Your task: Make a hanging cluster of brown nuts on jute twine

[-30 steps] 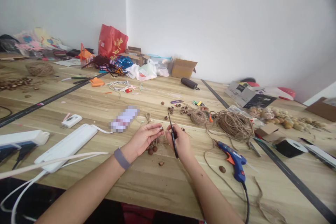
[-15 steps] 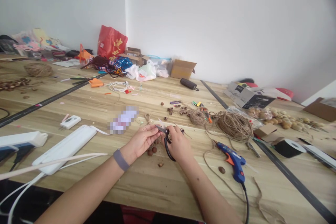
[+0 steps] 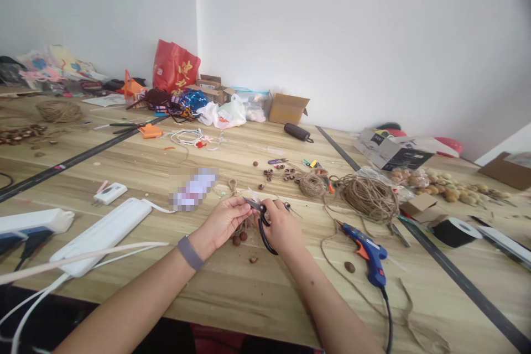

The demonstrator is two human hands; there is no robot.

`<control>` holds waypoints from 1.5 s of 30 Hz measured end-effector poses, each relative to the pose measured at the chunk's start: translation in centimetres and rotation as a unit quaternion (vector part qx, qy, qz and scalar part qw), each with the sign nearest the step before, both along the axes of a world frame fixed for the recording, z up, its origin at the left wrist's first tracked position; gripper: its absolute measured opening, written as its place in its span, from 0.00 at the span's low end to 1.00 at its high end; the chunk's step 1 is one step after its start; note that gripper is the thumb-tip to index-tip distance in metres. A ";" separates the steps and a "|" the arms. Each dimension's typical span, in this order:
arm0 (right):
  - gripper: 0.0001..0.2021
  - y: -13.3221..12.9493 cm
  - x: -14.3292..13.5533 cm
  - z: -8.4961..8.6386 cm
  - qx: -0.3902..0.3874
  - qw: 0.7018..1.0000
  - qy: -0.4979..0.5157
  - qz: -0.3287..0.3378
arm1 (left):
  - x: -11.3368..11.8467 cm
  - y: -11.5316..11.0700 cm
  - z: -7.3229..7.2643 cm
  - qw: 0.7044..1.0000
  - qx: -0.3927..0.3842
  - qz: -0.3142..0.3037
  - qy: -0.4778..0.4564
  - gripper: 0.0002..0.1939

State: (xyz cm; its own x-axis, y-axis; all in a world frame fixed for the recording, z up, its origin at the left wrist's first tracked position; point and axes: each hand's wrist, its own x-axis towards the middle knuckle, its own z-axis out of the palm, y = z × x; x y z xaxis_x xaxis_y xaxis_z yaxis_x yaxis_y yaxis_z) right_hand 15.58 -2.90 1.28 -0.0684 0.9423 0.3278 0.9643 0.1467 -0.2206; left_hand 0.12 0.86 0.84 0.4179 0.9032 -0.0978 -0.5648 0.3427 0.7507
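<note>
Scissors (image 3: 261, 209): found left of glue gun (image 3: 369, 254), gripped in right hand (image 3: 284, 227), blades parted. Left hand (image 3: 224, 220): found pinched beside blades, farther left of gun; could not tell contents. Saw nuts (image 3: 237, 240) left of gun, apparently on twine (image 3: 233, 184); judged partly done, with shells (image 3: 286, 172) left loose beyond gun. Judged room freest left of gun, toward near edge of table (image 3: 232, 298); tighter behind gun, with coil (image 3: 368, 199) close.
</note>
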 end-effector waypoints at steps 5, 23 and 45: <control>0.06 -0.1 0.0 0.1 -0.019 1.000 -0.004 0.002 | -0.1 0.0 0.1 0.999 0.032 0.008 0.017 0.11; 0.07 -0.5 -1.1 0.7 -0.072 0.997 -0.024 -0.022 | -0.6 -0.1 -0.5 0.996 0.066 -0.002 0.053 0.09; 0.09 -0.4 -0.9 0.6 -0.057 0.998 -0.031 -0.025 | -0.1 0.1 0.1 0.999 -0.001 0.029 0.015 0.10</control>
State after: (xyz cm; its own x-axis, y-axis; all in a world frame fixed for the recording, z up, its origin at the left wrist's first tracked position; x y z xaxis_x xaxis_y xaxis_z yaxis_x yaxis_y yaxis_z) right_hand 14.64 -3.30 1.83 -0.0371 0.9759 0.2153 0.9820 0.0755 -0.1731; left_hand 0.03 1.01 0.98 0.3617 0.9257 -0.1108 -0.5611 0.3110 0.7671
